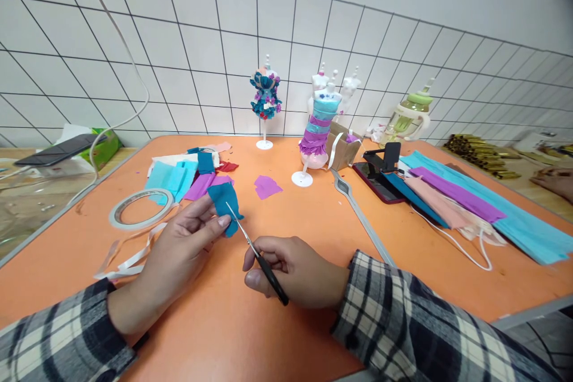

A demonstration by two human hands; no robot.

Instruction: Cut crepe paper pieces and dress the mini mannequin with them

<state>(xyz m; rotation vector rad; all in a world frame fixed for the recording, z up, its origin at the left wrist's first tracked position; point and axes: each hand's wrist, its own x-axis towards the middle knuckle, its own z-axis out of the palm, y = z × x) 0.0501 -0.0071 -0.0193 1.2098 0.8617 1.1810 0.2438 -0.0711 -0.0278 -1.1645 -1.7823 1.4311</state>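
Observation:
My left hand (pixel 183 245) pinches a small piece of dark teal crepe paper (pixel 225 202) between thumb and fingers, just above the orange table (pixel 313 221). My right hand (pixel 293 268) is closed round the black handles of small scissors (pixel 257 253). Their thin blades point up and left and lie against the teal piece. Both sleeves are black and white plaid.
A roll of white tape (pixel 139 208) lies left of my hand, with scraps of teal, purple and red paper (pixel 188 179) behind it. Two small dress-form stands (pixel 265 98) (pixel 319 125), a phone on a holder (pixel 380 176) and long crepe sheets (pixel 470 203) are further back and right. Another person's hand (pixel 555 182) rests at far right.

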